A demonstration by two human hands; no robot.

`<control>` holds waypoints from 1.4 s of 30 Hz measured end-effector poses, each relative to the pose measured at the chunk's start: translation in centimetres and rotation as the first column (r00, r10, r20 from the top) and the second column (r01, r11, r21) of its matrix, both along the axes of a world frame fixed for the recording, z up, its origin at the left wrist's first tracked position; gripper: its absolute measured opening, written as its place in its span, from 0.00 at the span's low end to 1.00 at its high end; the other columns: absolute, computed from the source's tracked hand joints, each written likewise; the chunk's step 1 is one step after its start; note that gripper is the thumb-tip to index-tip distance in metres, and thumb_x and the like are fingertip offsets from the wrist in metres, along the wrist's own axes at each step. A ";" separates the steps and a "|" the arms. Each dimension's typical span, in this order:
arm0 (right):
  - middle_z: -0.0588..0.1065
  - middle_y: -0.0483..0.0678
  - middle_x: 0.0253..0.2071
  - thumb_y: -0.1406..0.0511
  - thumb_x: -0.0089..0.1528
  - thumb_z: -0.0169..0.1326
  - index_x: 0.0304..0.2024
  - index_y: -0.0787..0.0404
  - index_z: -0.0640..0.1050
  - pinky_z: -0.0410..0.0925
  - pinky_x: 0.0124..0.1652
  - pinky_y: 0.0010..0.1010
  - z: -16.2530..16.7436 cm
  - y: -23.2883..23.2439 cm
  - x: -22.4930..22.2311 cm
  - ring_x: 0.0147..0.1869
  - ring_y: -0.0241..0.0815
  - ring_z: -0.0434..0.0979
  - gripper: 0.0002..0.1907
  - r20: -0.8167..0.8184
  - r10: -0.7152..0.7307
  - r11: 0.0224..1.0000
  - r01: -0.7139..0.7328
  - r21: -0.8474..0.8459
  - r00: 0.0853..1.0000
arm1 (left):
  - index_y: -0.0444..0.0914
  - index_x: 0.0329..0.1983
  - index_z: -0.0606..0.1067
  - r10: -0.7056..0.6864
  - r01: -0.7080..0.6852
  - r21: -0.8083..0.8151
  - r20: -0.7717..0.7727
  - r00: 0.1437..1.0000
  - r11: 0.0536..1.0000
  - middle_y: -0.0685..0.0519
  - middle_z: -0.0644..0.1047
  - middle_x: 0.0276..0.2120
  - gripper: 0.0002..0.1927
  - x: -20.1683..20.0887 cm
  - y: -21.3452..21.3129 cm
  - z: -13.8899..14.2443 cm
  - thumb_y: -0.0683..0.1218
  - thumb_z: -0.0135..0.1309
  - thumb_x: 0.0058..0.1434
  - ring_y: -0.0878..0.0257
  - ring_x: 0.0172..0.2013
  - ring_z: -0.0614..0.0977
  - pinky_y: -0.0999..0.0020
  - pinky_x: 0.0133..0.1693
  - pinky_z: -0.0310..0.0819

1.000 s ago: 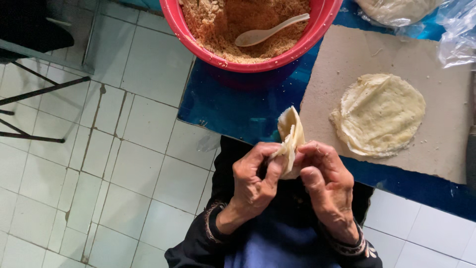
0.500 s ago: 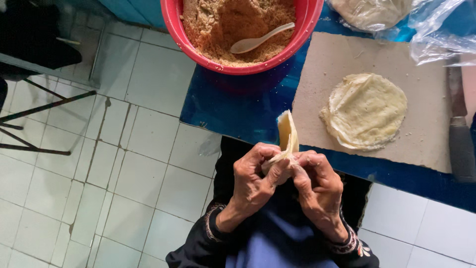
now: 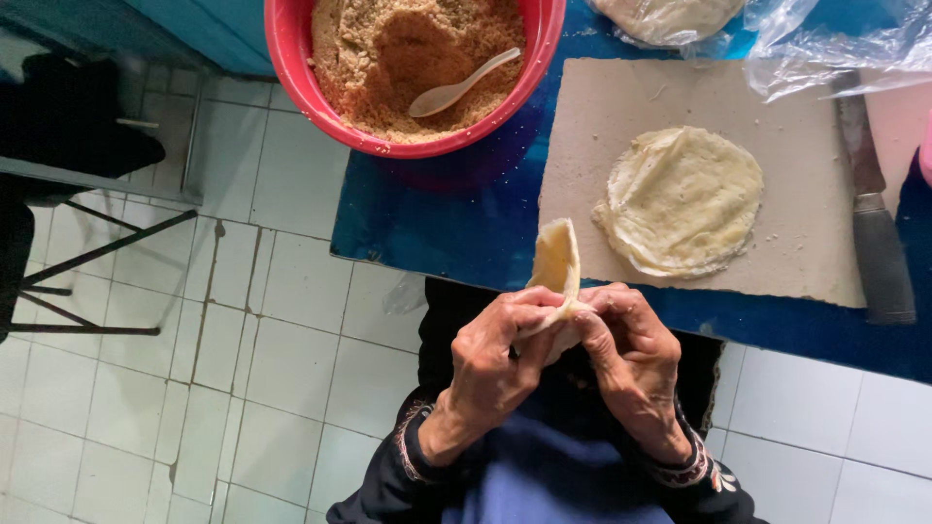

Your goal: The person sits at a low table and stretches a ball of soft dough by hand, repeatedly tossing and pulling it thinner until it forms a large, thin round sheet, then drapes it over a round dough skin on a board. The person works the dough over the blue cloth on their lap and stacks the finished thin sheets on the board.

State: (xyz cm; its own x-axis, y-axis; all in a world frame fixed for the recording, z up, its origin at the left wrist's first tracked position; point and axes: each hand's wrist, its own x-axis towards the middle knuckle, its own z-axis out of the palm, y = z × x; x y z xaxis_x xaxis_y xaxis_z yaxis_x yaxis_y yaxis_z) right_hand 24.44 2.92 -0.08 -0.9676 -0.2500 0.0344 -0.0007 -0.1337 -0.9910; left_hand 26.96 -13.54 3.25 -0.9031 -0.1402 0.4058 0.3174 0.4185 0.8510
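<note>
Presently catalogued, head view.

Packaging: clear crinkled plastic wrap (image 3: 845,44) at 1 o'clock on the blue bench (image 3: 437,228), partly over a pale dough stack (image 3: 670,17) at 12 o'clock. No readable labels or signs can be made out.

Item in hand: folded dough piece (image 3: 555,267), cream-coloured, thin, soft, half-moon shaped, standing upright at centre, just off the near edge of the bench, above the lap. Left hand (image 3: 490,364) pinches its lower edge, grip clenched on the dough. Right hand (image 3: 631,359) meets it from 3 o'clock, fingers likewise closed on the same lower seam. Both hands touch each other.

Change since half a second ago: hands and dough piece sit in much the same pose, the dough leaning slightly more toward 11 o'clock; the view has shifted a little, so the bowl sits nearer the top edge.

Other entries:
- Red plastic bowl (image 3: 291,58), round, at 11 to 12 o'clock, holding coarse brown crumbly filling (image 3: 388,49) with a white plastic spoon (image 3: 456,89) lying in it.
- Grey-beige board (image 3: 592,146), flat, rectangular, matte, at 2 o'clock.
- Round flat dough sheet (image 3: 684,199), wrinkled, lying on the board.
- Knife (image 3: 869,209), dark handle, along the board's 3 o'clock edge.
- White tiled floor (image 3: 194,388), cracked grout, at 7 to 9 o'clock.
</note>
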 end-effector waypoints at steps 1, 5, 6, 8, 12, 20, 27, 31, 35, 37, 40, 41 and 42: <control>0.75 0.48 0.48 0.70 0.70 0.53 0.48 0.67 0.73 0.71 0.51 0.24 -0.3 0.1 0.1 0.50 0.33 0.75 0.06 0.005 -0.028 1.000 0.027 0.008 1.000 | 0.36 0.45 0.73 0.006 -0.006 0.007 0.009 1.000 1.000 0.46 0.82 0.46 0.09 0.1 0.1 -0.1 0.36 0.61 0.65 0.54 0.44 0.87 0.66 0.44 0.83; 0.76 0.47 0.48 0.69 0.72 0.51 0.50 0.65 0.72 0.71 0.51 0.24 -1.2 0.3 0.9 0.49 0.32 0.74 0.06 0.085 -0.086 0.992 0.093 -0.085 0.993 | 0.36 0.44 0.74 0.017 -0.024 0.100 0.071 0.997 0.995 0.46 0.82 0.46 0.09 0.3 0.5 -0.3 0.35 0.62 0.65 0.56 0.43 0.88 0.67 0.44 0.83; 0.76 0.48 0.48 0.69 0.73 0.51 0.50 0.65 0.72 0.71 0.51 0.24 -1.4 0.3 1.0 0.49 0.32 0.74 0.05 0.118 -0.086 0.985 0.102 -0.141 0.989 | 0.35 0.44 0.74 0.016 -0.028 0.137 0.090 0.996 0.990 0.46 0.82 0.46 0.09 0.4 0.6 -0.3 0.35 0.61 0.64 0.56 0.43 0.88 0.67 0.44 0.83; 0.76 0.48 0.47 0.69 0.71 0.52 0.51 0.65 0.72 0.70 0.40 0.25 -1.4 0.3 1.2 0.43 0.33 0.74 0.08 0.206 -0.085 0.986 0.113 -0.125 0.975 | 0.35 0.44 0.73 0.017 -0.031 0.149 0.094 0.995 0.988 0.46 0.82 0.46 0.09 0.5 0.7 -0.3 0.35 0.60 0.64 0.56 0.43 0.87 0.67 0.45 0.83; 0.74 0.47 0.50 0.69 0.63 0.59 0.56 0.64 0.69 0.72 0.44 0.25 -0.7 0.3 0.8 0.48 0.33 0.76 0.20 0.096 -0.039 0.997 0.046 -0.067 0.995 | 0.35 0.45 0.72 -0.005 0.001 0.100 0.041 0.999 0.995 0.46 0.81 0.47 0.08 0.6 0.9 -0.7 0.36 0.59 0.67 0.58 0.46 0.85 0.68 0.46 0.82; 0.75 0.46 0.43 0.70 0.57 0.66 0.47 0.64 0.76 0.71 0.43 0.24 1.9 -1.6 -0.5 0.42 0.34 0.75 0.17 -0.268 0.143 0.953 -0.060 0.296 0.953 | 0.35 0.49 0.70 0.064 -0.126 0.426 0.158 0.985 0.896 0.47 0.74 0.47 0.08 0.3 0.3 -1.7 0.38 0.56 0.71 0.67 0.41 0.77 0.73 0.43 0.76; 0.74 0.45 0.42 0.70 0.67 0.56 0.47 0.65 0.76 0.70 0.42 0.23 1.5 -1.4 -0.3 0.42 0.32 0.74 0.06 -0.092 0.153 0.981 -0.140 0.135 0.984 | 0.35 0.51 0.69 0.120 -0.119 0.176 0.005 0.993 0.977 0.49 0.77 0.47 0.10 0.7 0.3 -2.1 0.40 0.58 0.72 0.67 0.42 0.80 0.73 0.43 0.79; 0.75 0.44 0.39 0.69 0.69 0.53 0.49 0.66 0.76 0.66 0.37 0.20 0.8 -1.1 0.2 0.37 0.29 0.70 0.08 0.245 0.118 0.991 -0.129 0.031 0.962 | 0.34 0.51 0.71 0.081 -0.165 0.444 0.201 0.976 0.881 0.49 0.78 0.49 0.09 0.6 -0.2 -2.7 0.40 0.57 0.72 0.67 0.44 0.80 0.72 0.47 0.78; 0.79 0.45 0.39 0.68 0.68 0.52 0.50 0.67 0.76 0.67 0.36 0.20 0.9 -1.1 -0.5 0.38 0.29 0.74 0.10 0.330 0.113 0.990 -0.135 0.043 0.937 | 0.33 0.57 0.68 -0.049 -0.174 0.686 0.292 0.955 0.706 0.49 0.77 0.50 0.17 0.3 -0.6 -2.3 0.42 0.58 0.70 0.66 0.49 0.80 0.71 0.52 0.77; 0.79 0.45 0.39 0.68 0.68 0.53 0.50 0.67 0.76 0.67 0.36 0.21 1.2 -1.2 -0.9 0.39 0.29 0.74 0.10 0.303 0.122 0.987 -0.148 0.063 0.945 | 0.32 0.59 0.64 -0.096 -0.114 0.658 0.274 0.957 0.744 0.49 0.75 0.50 0.24 0.7 -0.7 -1.8 0.44 0.61 0.66 0.66 0.50 0.79 0.71 0.52 0.76; 0.79 0.46 0.41 0.68 0.69 0.53 0.51 0.68 0.75 0.71 0.44 0.22 1.7 -1.5 -1.2 0.43 0.30 0.76 0.10 0.200 0.159 0.984 -0.171 0.044 0.967 | 0.32 0.59 0.61 -0.153 -0.024 0.611 0.236 0.960 0.791 0.50 0.72 0.52 0.30 1.9 -0.6 -1.3 0.45 0.65 0.62 0.67 0.52 0.77 0.71 0.54 0.74; 0.79 0.46 0.42 0.68 0.69 0.53 0.51 0.68 0.75 0.72 0.45 0.22 1.8 -1.6 -1.4 0.44 0.30 0.76 0.11 0.199 0.152 0.986 -0.162 0.038 0.968 | 0.32 0.58 0.63 -0.194 -0.036 0.682 0.257 0.947 0.730 0.50 0.74 0.52 0.25 1.9 -0.7 -1.5 0.43 0.62 0.64 0.67 0.51 0.78 0.71 0.55 0.75; 0.79 0.47 0.43 0.68 0.69 0.53 0.52 0.68 0.75 0.72 0.47 0.23 2.0 -1.7 -1.6 0.46 0.31 0.77 0.11 0.198 0.147 0.987 -0.156 0.033 0.969 | 0.32 0.58 0.66 -0.235 -0.052 0.747 0.273 0.933 0.663 0.50 0.76 0.51 0.21 1.9 -0.8 -1.8 0.42 0.59 0.67 0.67 0.51 0.79 0.71 0.55 0.75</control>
State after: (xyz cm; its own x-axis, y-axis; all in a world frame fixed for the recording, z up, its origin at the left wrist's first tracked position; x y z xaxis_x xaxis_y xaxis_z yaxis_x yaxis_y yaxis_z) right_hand 22.88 1.23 1.89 -0.9053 -0.3911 -0.1660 0.2091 -0.0699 -0.9754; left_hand 28.84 -14.35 1.42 -0.9799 -0.1697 -0.1054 -0.0288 -0.4022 0.9151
